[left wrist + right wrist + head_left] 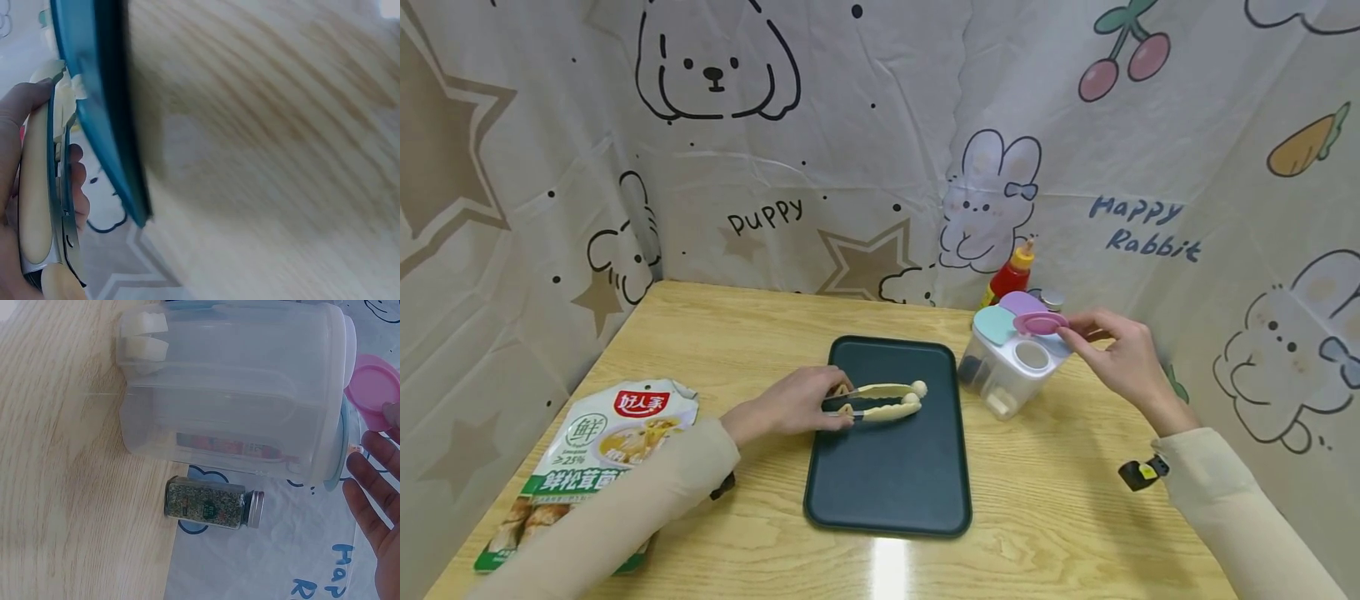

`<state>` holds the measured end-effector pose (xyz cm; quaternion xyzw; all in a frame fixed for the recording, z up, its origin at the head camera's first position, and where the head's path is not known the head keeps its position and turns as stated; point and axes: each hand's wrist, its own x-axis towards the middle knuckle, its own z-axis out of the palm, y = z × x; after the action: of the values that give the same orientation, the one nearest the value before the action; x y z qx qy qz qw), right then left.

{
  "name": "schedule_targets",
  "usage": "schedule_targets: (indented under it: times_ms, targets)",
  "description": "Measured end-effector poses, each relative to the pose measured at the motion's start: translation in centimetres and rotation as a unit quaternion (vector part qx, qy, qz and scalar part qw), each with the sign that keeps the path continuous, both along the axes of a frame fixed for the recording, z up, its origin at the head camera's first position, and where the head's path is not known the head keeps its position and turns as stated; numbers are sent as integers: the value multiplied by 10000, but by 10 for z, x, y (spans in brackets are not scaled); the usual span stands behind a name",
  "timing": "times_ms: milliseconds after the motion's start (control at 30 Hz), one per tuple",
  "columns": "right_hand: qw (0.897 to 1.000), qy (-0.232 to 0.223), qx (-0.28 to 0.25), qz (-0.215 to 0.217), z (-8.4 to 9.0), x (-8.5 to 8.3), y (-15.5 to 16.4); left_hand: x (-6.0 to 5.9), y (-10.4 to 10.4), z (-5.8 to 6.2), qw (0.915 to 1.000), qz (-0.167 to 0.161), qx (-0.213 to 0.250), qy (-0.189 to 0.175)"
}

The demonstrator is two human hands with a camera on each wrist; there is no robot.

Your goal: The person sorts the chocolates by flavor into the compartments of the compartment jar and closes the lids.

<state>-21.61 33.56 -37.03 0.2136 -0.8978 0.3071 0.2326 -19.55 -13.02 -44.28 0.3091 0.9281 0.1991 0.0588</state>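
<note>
My left hand (805, 400) grips a pair of tongs (883, 400) with cream-coloured arms, held over the dark green tray (891, 483). The tongs' round pale ends stand slightly apart over the tray. In the left wrist view the thumb and fingers wrap the tongs (37, 187) from both sides. My right hand (1116, 354) pinches the raised pink lid (1040, 322) of a clear divided container (1011, 379). Below that lid a round opening shows. Pale chunks (147, 347) lie at the bottom of one compartment, and something dark sits in another.
A food packet (617, 442) lies at the left, partly under my left sleeve. Behind the container stand a red bottle with a yellow cap (1011, 275) and a glass spice jar (206, 501). Printed cloth (850, 150) hangs behind the wooden table (737, 321).
</note>
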Motion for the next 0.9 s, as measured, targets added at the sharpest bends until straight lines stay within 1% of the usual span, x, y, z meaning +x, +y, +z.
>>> schedule_targets:
  times_ms: [167, 300, 533, 633, 767, 900]
  targets:
    - [10000, -24, 1, -7, 0, 0, 0, 3, 8, 10, 9998, 71, 167, 5]
    - [10000, -34, 4, -18, 0, 0, 0, 3, 18, 21, 9995, -10, 280, 145]
    - [10000, -25, 12, -17, 1, 0, 0, -1, 43, 42, 9980, -313, 380, 393]
    - [10000, -32, 6, -21, 1, 0, -1, -2, 56, 54, 9968, -483, 429, 474]
    - [10000, -40, 10, -34, 1, 1, -2, -4, 73, 71, 9954, -692, 464, 475]
    - [10000, -34, 9, -46, 1, 1, -2, -7, 92, 85, 9947, -811, 427, 466]
